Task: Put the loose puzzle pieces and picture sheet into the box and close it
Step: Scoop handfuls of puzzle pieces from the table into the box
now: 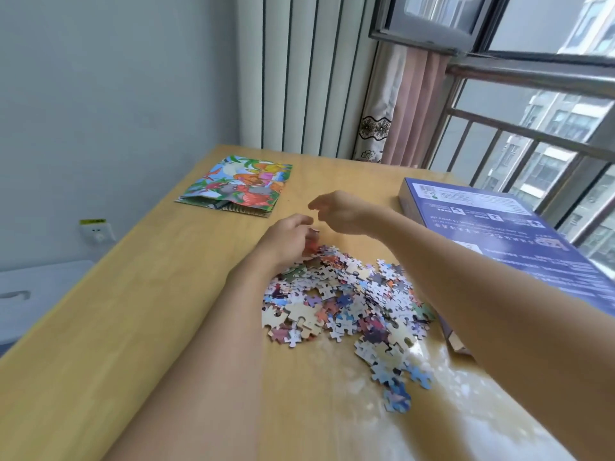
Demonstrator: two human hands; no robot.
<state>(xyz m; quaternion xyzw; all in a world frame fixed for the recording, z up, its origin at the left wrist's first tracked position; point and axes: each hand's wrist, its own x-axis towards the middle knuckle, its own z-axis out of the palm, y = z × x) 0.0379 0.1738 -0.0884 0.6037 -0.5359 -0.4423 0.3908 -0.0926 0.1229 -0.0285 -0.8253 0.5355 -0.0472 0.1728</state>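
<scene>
Your heap of small, glossy, multicoloured cardboard puzzle pieces (pixel 349 304) lies mid-desk. Your left hand (pixel 286 239) curls into its far edge, gripping pieces; your right hand (pixel 339 211) hovers loosely open just beyond. The colourful dinosaur picture sheet (pixel 236 186) lies far left on the smooth yellow wooden desk (pixel 133 294); the flat blue cardboard box (pixel 499 234), its print too small to read, lies right.

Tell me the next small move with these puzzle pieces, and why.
Probably carry the pieces the left hand has gathered at the far edge of the pile toward the blue box on the right. Nearly all pieces lie loose on the table, and the right hand hovers over them holding nothing.
</scene>
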